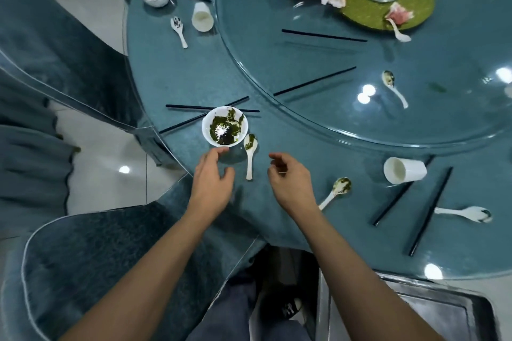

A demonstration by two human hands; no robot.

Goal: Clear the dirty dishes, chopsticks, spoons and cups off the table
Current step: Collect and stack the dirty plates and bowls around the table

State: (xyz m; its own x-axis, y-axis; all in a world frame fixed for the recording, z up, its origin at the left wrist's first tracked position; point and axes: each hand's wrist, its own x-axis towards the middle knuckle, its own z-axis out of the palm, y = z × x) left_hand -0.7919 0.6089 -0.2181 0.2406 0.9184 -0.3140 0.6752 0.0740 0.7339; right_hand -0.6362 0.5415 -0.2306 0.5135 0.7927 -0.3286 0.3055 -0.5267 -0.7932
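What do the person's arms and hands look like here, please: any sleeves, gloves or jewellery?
The left forearm and right forearm are bare to the frame edge, no sleeves in view. The left hand and right hand wear no gloves; no watch, bracelet or ring shows.

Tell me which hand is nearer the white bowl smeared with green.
Left. The left hand sits just below the bowl, fingertips almost at its near rim; the right hand is farther right, past the spoon lying between them.
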